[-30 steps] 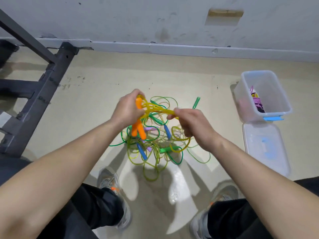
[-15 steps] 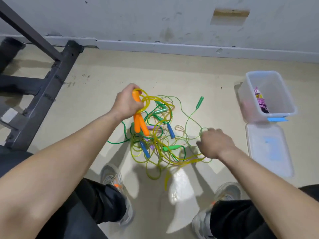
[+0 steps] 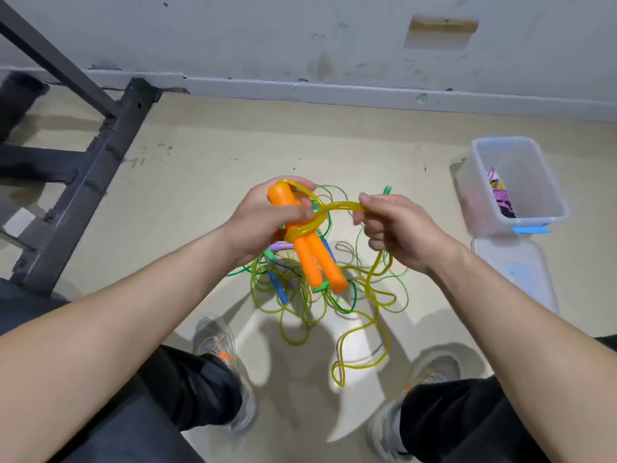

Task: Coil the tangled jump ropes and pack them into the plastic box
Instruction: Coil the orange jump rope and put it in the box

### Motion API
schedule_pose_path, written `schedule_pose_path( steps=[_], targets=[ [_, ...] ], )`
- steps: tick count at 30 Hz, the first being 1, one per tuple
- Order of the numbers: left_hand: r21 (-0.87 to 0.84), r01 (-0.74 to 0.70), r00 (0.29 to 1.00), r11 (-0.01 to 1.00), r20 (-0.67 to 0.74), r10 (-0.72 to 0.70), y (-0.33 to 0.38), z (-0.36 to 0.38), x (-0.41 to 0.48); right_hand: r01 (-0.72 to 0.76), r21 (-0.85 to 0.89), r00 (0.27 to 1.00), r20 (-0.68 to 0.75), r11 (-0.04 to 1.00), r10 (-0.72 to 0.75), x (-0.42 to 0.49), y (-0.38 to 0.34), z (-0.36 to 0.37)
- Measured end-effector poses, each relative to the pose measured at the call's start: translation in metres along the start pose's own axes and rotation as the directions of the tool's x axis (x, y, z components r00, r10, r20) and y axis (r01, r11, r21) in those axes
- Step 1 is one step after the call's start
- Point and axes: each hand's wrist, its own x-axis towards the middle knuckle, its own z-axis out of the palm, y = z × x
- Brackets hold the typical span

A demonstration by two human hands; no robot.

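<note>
The left hand (image 3: 263, 222) is gripping two orange plastic handles (image 3: 314, 259) above the floor's tangled coloured ropes (image 3: 293, 305), well left of the clear plastic box (image 3: 552, 192). The right hand (image 3: 397, 228), down at the tangle earlier, is now pinching their translucent yellow cord (image 3: 344, 206) alongside.

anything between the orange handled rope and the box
Nothing stands on the floor between the orange-handled rope and the plastic box; its lid lies off beside it. But the yellow cord trails down by the tangle and may snag.
</note>
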Motion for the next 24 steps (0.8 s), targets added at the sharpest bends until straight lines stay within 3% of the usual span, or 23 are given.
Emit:
schedule_pose_path(
  steps=[3,7,12,20,22,24],
  targets=[
    [-0.163,0.031,0.999,0.986,-0.022,-0.035,0.005,0.007,-0.001,-0.039,0.052,0.999,0.005,0.998,0.039,-0.002,0.009,-0.001],
    [-0.144,0.013,0.993,0.99,-0.118,-0.03,0.006,0.016,-0.003,0.056,-0.364,0.995,-0.056,0.93,-0.082,-0.014,-0.005,0.021],
    [-0.262,0.008,0.975,0.965,-0.214,-0.066,0.01,0.033,-0.003,0.069,-0.579,0.997,0.074,0.813,-0.031,-0.026,-0.005,0.041],
    [-0.467,-0.02,0.956,0.884,-0.269,-0.121,0.014,0.038,-0.008,0.168,-0.431,0.984,0.127,0.886,-0.125,-0.025,0.002,0.032],
    [-0.451,0.03,0.956,0.892,-0.247,-0.157,0.017,0.032,-0.009,0.169,-0.423,0.984,0.129,0.89,-0.125,-0.023,0.003,0.028],
    [-0.314,0.12,0.969,0.942,-0.168,-0.18,0.021,0.024,-0.008,0.159,-0.443,0.984,0.141,0.883,-0.106,-0.022,0.004,0.022]
  ],
)
